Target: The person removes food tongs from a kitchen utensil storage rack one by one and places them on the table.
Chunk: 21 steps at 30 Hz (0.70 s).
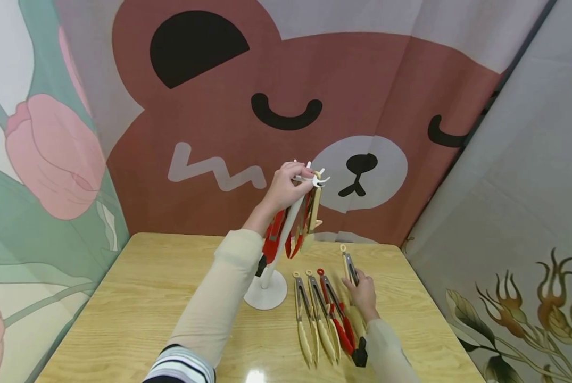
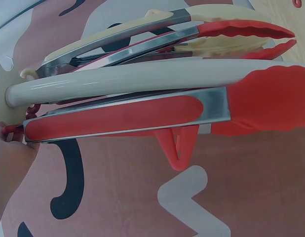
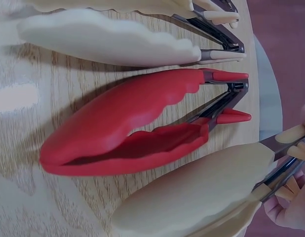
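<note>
At the top of a white hook stand (image 1: 265,299), my left hand (image 1: 286,186) has thumb and fingers curled round its hooks. In the left wrist view, red tongs (image 2: 118,116) hang beside the white pole (image 2: 142,79), their loop close to my fingertips. Other red and cream tongs (image 2: 113,42) hang past the pole. Low over the table's right side, my right hand (image 1: 364,293) grips cream tongs (image 3: 202,190) by the metal arms, ring end pointing away from me. Red tongs (image 3: 118,118) lie just left of them, partly spread.
Two cream tongs (image 1: 305,335) lie in a row left of the red pair on the wooden table (image 1: 161,303). The stand's round base is behind them to the left. A curtain with a bear face (image 1: 362,96) hangs behind the table.
</note>
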Each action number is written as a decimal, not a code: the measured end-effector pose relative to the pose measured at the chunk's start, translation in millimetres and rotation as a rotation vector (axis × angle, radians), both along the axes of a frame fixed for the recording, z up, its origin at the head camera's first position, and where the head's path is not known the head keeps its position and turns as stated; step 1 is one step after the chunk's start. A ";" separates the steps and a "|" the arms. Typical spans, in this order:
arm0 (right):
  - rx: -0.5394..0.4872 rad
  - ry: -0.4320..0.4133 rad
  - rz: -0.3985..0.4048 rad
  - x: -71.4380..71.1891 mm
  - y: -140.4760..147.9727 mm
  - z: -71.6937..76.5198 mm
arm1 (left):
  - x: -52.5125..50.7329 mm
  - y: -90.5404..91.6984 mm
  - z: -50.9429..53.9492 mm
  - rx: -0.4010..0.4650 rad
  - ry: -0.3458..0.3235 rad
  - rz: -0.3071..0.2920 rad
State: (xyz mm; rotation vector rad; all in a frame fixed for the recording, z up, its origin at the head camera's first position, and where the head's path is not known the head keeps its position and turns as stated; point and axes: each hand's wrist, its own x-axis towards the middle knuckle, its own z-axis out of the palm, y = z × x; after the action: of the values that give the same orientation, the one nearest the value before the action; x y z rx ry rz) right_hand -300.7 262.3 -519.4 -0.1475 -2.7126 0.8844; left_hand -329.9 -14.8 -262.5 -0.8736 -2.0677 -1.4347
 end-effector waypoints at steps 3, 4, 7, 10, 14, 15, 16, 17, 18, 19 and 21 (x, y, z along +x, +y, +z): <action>0.019 -0.021 -0.002 -1.1 -1.0 -2.3 | -0.2 0.3 -0.3 0.003 0.009 -0.003; 0.028 -0.026 -0.003 -1.7 -1.5 -3.2 | 0.2 0.2 0.0 0.004 0.010 -0.004; 0.060 -0.044 -0.003 -2.7 -3.5 -3.6 | 0.7 -0.4 0.6 0.005 0.011 -0.006; 0.080 -0.067 0.005 -4.0 -5.4 -2.9 | 0.6 -1.1 1.1 0.009 0.007 -0.004; 0.095 -0.100 -0.001 -5.0 -6.4 -3.3 | 0.2 -1.1 0.7 0.014 0.002 -0.011; 0.099 -0.109 -0.006 -5.0 -6.5 -3.6 | 0.2 -0.9 0.6 0.015 0.002 -0.014; 0.106 -0.116 -0.010 -4.8 -6.6 -3.8 | 0.0 -0.8 0.3 0.015 0.001 -0.015; 0.110 -0.124 -0.013 -5.0 -6.9 -4.2 | -0.3 -0.7 0.0 0.016 0.001 -0.015; 0.118 -0.130 -0.013 -4.9 -7.1 -4.5 | -0.7 -0.6 -0.3 0.015 0.001 -0.014; 0.123 -0.132 -0.012 -4.8 -7.4 -4.6 | -0.7 -0.4 -0.5 0.015 0.000 -0.012; 0.135 -0.135 -0.008 -5.1 -8.0 -5.3 | -0.8 -0.2 -0.9 0.013 0.002 -0.008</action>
State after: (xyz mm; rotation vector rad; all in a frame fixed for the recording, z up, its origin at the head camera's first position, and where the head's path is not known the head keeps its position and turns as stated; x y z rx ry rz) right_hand -305.7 254.4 -524.8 -0.1966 -2.8840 0.7100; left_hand -330.8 -15.0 -263.4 -0.8787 -2.0531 -1.4499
